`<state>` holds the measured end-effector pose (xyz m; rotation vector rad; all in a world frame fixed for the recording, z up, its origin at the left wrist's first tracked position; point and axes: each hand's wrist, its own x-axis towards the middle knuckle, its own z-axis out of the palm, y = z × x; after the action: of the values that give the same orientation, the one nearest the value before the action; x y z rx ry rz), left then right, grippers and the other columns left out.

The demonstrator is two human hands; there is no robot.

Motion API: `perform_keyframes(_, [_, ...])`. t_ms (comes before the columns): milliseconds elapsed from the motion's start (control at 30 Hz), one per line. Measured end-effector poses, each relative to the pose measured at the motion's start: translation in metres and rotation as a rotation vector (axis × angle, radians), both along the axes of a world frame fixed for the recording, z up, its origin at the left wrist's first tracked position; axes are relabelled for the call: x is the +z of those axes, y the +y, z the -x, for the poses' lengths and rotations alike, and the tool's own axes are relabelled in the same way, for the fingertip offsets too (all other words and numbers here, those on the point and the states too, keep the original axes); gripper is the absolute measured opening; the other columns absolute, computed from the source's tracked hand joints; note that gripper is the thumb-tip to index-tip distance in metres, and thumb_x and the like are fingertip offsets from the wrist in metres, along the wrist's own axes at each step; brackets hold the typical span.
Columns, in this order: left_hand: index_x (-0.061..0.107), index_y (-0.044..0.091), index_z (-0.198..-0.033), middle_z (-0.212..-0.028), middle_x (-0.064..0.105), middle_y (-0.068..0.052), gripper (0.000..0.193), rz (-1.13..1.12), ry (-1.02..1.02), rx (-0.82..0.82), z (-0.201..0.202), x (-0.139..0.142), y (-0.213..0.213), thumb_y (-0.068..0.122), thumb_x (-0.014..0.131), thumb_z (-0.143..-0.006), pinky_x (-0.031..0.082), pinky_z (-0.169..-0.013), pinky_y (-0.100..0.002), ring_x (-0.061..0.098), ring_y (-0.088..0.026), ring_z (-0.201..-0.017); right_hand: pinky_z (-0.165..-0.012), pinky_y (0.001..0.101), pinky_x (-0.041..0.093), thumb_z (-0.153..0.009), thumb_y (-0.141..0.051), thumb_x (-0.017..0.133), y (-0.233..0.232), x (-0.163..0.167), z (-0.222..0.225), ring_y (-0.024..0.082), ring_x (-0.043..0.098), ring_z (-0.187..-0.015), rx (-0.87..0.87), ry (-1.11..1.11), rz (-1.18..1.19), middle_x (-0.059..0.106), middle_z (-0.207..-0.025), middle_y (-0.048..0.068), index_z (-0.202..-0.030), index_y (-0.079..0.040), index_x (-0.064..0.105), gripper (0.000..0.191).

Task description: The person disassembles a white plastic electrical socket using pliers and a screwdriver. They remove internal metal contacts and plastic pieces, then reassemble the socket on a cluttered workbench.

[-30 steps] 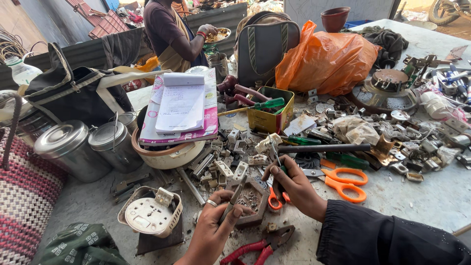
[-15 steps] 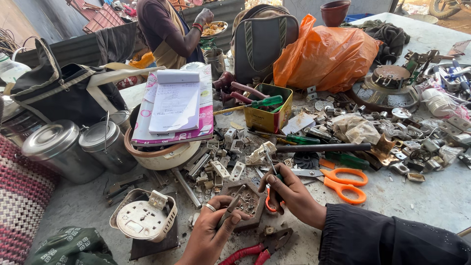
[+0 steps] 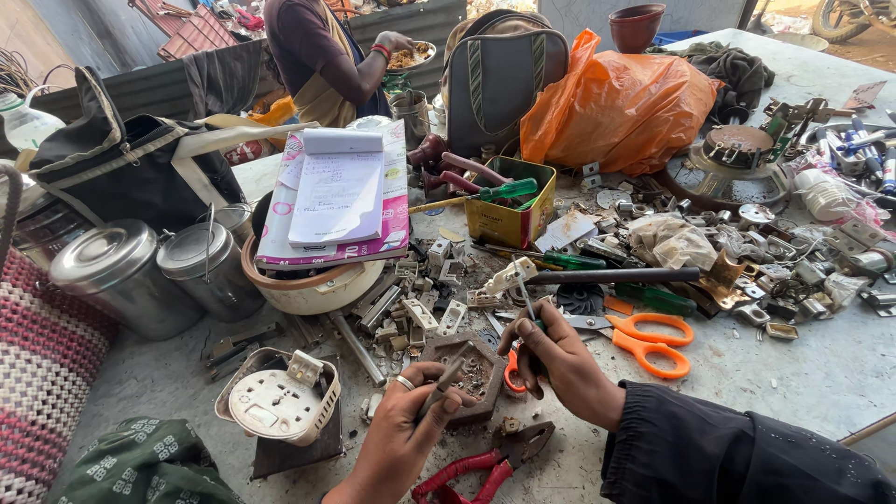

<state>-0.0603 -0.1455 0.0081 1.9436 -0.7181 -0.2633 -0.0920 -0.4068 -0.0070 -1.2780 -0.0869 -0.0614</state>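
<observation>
**Operator:** State the position and grip of each hand.

**Inspector:** The right hand [image 3: 560, 359] is at the centre of the cluttered table [image 3: 821, 373], fingers pressed together around the handle of a thin screwdriver [image 3: 527, 303]. The shaft rises tilted from the fist, tip up. The left hand [image 3: 406, 425], with a ring on one finger, pinches a slim grey metal strip [image 3: 443, 381] between thumb and fingers. The strip's far end lies over the brown square part [image 3: 471, 373].

**Operator:** Locate the brown square part.

**Inspector:** Flat on the table, between the two hands, touching the left fingertips. Its recess holds small loose debris. Whether the strip touches the recess cannot be told.

**Operator:** List adjacent items.

**Inspector:** Red-handled pliers [image 3: 490, 457] lie just below the part, near the table's front edge. Orange-handled scissors [image 3: 649, 341] lie just right of the right hand. A long dark rod [image 3: 616, 276] lies beyond the scissors. A white round fitting [image 3: 280, 403] sits left of the left hand. A yellow tin [image 3: 511, 213] holding a green-handled screwdriver [image 3: 504, 190] stands further back. A notepad [image 3: 338, 185] rests on a pink booklet over a cream bowl [image 3: 313, 287]. Two steel canisters [image 3: 154, 275] stand at the left. An orange plastic bag [image 3: 621, 107] lies at the rear.

**Operator:** Other persons?

**Inspector:** One person [image 3: 322, 61] stands behind the table, holding a plate of food.
</observation>
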Motion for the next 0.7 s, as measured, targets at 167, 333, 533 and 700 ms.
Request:
perform_keyframes(167, [0.084, 0.013, -0.094, -0.118, 0.063, -0.007, 0.044, 0.147, 0.01, 0.035, -0.004, -0.001, -0.001, 0.047, 0.056, -0.097, 0.048, -0.1, -0.042, 0.059, -0.023, -0.118, -0.043, 0.0239, 0.046, -0.107, -0.026, 0.042, 0.001, -0.001, 0.002, 0.009, 0.056, -0.052, 0.011, -0.002, 0.007, 0.066, -0.101, 0.012, -0.11, -0.008, 0.044, 0.019])
perform_keyframes(333, [0.085, 0.011, -0.092, -0.115, 0.067, -0.007, 0.046, 0.139, -0.192, 0.091, -0.004, 0.002, 0.004, 0.044, 0.054, -0.099, 0.039, -0.104, -0.044, 0.056, -0.024, -0.12, -0.042, 0.0234, 0.045, -0.107, -0.026, 0.041, -0.002, 0.001, 0.003, 0.01, 0.057, -0.053, 0.008, 0.004, 0.003, 0.066, -0.101, 0.013, -0.11, -0.007, 0.044, 0.019])
perform_keyframes(533, [0.084, 0.014, -0.093, -0.114, 0.065, -0.006, 0.046, 0.112, -0.122, 0.081, -0.003, 0.007, 0.002, 0.047, 0.053, -0.098, 0.043, -0.103, -0.044, 0.054, -0.023, -0.122, -0.043, 0.0234, 0.047, -0.107, -0.026, 0.04, -0.001, 0.002, 0.003, 0.009, 0.057, -0.054, 0.01, 0.021, 0.014, 0.065, -0.101, 0.013, -0.109, -0.008, 0.044, 0.018])
perform_keyframes(700, [0.085, 0.014, -0.092, -0.114, 0.066, -0.006, 0.047, 0.061, -0.157, 0.066, -0.002, 0.009, 0.002, 0.048, 0.054, -0.097, 0.038, -0.106, -0.045, 0.054, -0.023, -0.123, -0.043, 0.0231, 0.047, -0.107, -0.026, 0.04, -0.001, 0.002, 0.004, 0.009, 0.057, -0.055, 0.011, 0.004, 0.014, 0.064, -0.101, 0.013, -0.111, -0.008, 0.046, 0.019])
